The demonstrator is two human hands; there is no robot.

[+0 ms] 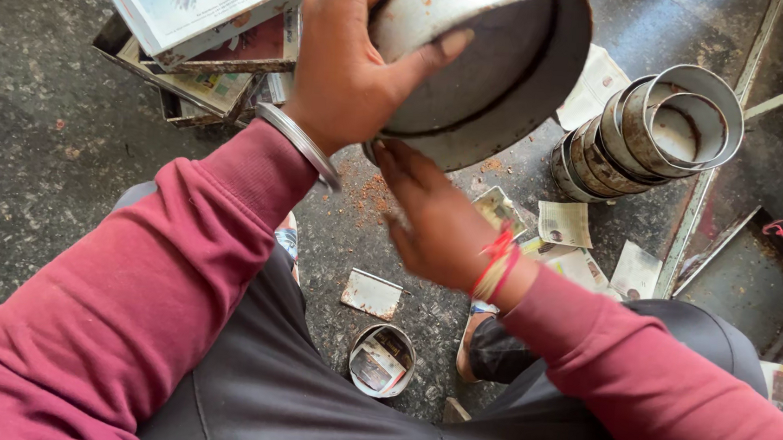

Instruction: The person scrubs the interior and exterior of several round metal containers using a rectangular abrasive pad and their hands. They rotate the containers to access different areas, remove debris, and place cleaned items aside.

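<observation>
Round metal tin (488, 60) sits tilted above the floor (24, 154), left hand (352, 68) clamped on its rim to steady it; right hand (438, 224) opens beneath, seemingly wiping. Nested tins (650, 129) lie beside.

Maroon long sleeves (125, 292), dark grey trousers (302, 409), steel bangle (300, 143) on left wrist, red threads (497, 266) on right.

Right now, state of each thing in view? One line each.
Round metal tin: lifted off the floor, tilted, held.
Left hand: grip closed on the tin's rim.
Right hand: under the tin, touching it; blurred.
Stacked metal rings: nested, lying on their side.
Small tin: on the floor, open, paper scraps inside.
Boxes: piled, tilted.
</observation>
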